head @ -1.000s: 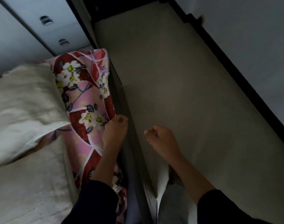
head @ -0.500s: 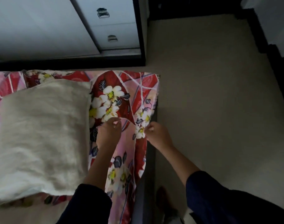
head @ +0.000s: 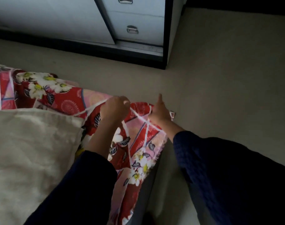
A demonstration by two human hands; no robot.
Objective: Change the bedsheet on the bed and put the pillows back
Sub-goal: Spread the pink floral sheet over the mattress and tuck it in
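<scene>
bedsheet (head: 139,135): red and pink with white flowers, it lies over the corner of the bed (head: 146,194); its edge hangs a little over the dark side of the bed.
left hand (head: 115,109): my fingers are curled down on the far fold of the bedsheet and grip the cloth there.
right hand (head: 159,113): it holds the corner of the bedsheet just beside the left hand; one finger is stretched out toward the floor, the other fingers are curled at the cloth.
pillow (head: 33,143): cream colour, it lies on the bedsheet at my left, and its corner is near my left forearm.
sleeves (head: 219,168): dark blue, they cover both my arms up to the forearm.
floor (head: 227,78): beige, it goes around the bed at the far side and at the right.
small shiny thing (head: 172,113): it shows just beyond my right hand; I cannot tell what it is.
drawer cabinet (head: 138,21): pale with metal handles and a dark frame, it stands on the floor, well apart from the bed.
</scene>
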